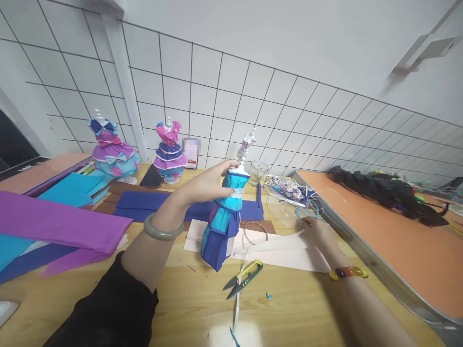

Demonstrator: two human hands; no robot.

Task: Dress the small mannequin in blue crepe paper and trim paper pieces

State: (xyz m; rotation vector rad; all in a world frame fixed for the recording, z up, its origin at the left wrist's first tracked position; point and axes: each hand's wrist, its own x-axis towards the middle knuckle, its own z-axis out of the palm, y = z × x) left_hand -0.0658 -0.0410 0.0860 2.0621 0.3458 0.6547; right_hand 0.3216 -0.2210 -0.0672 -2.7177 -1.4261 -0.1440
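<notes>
- The left hand (208,182), reaching in from the lower left, grips the upper part of a mannequin (220,224), thumb at the front of the waist, fingers behind the shoulder.
- That mannequin is at the centre of the frame, leaning slightly, in a teal and dark blue dress with a white band at the waist.
- A white figure (246,140) with dark marks shows just above its neck; whether the two join, I cannot tell.
- The right hand (320,236), right of centre, has its fingers bent down at the near edge of a clear tray (280,217); whether they pinch anything, I cannot tell.
- Tangled ribbons (289,188) fill the tray's far side, with a glass jar (259,172) just left of them.
- Below the mannequin, open snips (237,290) with yellow and green handles lie across a white ribbon (237,311) on the table (188,313).
- A thin ring (245,233) lies on pale pink cloth (289,250), right of the dress.
- Behind the left wrist is dark blue cloth (144,205); purple cloth (61,224) spreads at the left edge.
- Upper left, two more dressed mannequins (168,155) stand upright near the tiled wall (202,96).
</notes>
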